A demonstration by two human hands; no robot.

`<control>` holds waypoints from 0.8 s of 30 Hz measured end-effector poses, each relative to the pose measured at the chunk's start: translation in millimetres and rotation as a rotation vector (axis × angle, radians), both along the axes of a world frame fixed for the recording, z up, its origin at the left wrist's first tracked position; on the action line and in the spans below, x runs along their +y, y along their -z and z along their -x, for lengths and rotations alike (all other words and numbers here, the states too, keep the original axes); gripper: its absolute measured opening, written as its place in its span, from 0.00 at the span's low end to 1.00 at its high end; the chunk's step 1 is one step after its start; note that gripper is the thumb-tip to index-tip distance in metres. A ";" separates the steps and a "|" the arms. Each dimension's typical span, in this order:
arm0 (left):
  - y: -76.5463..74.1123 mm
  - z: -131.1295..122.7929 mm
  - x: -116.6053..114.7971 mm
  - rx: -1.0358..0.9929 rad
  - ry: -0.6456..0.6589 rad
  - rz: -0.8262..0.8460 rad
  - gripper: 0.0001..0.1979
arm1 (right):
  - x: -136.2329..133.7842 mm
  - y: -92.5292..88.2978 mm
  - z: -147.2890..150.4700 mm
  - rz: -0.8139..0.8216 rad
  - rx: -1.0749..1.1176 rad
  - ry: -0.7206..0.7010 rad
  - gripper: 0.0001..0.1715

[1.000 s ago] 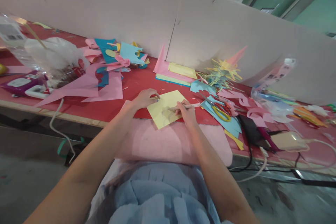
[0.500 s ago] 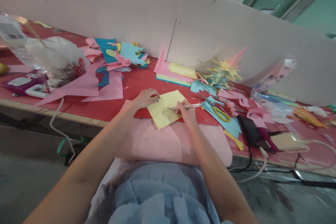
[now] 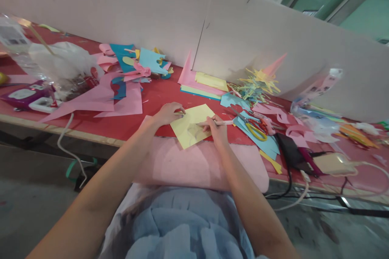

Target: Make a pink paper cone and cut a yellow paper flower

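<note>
Recording the pen (image 3: 225, 122) first: it is lying almost level across the scene, its tip pointing left and its tail pointing right toward the scissors (image 3: 255, 128). The right hand (image 3: 218, 130) is grasping it in a writing hold, fingers bunched close to the tip. That tip is sitting over the middle of the yellow paper (image 3: 184, 123); whether it is actually touching the surface, I cannot tell.

The paper is resting on the red table (image 3: 165, 93), turned askew, with one corner pointing far and another pointing near, over the edge of the pink sheet (image 3: 197, 166). Faint grey lines (image 3: 194, 132) are showing on its near half, just to the near side of the pen tip (their full shape is partly hiding beside the right hand). Of the two hands, the right is lying nearer to those lines.

The left hand (image 3: 167, 114) is resting at the paper's left edge, fingers bending over it and fingertips facing right; whether they are pinching anything small, I cannot tell. The scissors are lying to the right of the right hand, on light blue paper (image 3: 267, 145), apart from both hands.
</note>
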State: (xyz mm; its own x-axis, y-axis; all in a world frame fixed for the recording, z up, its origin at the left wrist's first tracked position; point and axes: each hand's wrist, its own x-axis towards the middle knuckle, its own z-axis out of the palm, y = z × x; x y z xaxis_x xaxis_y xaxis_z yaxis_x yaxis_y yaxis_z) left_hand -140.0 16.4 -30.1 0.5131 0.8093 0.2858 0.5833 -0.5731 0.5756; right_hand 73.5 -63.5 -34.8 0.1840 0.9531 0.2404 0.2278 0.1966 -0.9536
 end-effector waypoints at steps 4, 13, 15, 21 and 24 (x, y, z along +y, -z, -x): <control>0.9 -0.2 1.1 -0.006 0.004 -0.005 0.10 | -1.5 -2.2 1.5 0.001 -0.025 -0.020 0.17; 0.8 0.1 0.8 -0.004 0.002 -0.001 0.10 | -2.1 -0.5 1.0 -0.032 0.010 0.034 0.17; 0.5 -0.1 0.4 -0.001 -0.001 0.001 0.10 | -1.8 -0.1 1.3 -0.017 -0.006 0.022 0.17; -0.5 -0.4 -0.2 0.011 -0.009 0.007 0.10 | -1.4 -0.2 2.0 -0.002 -0.030 0.016 0.17; -0.9 -0.4 -0.3 0.021 -0.012 0.007 0.10 | -2.6 -1.5 1.9 0.015 -0.041 -0.013 0.18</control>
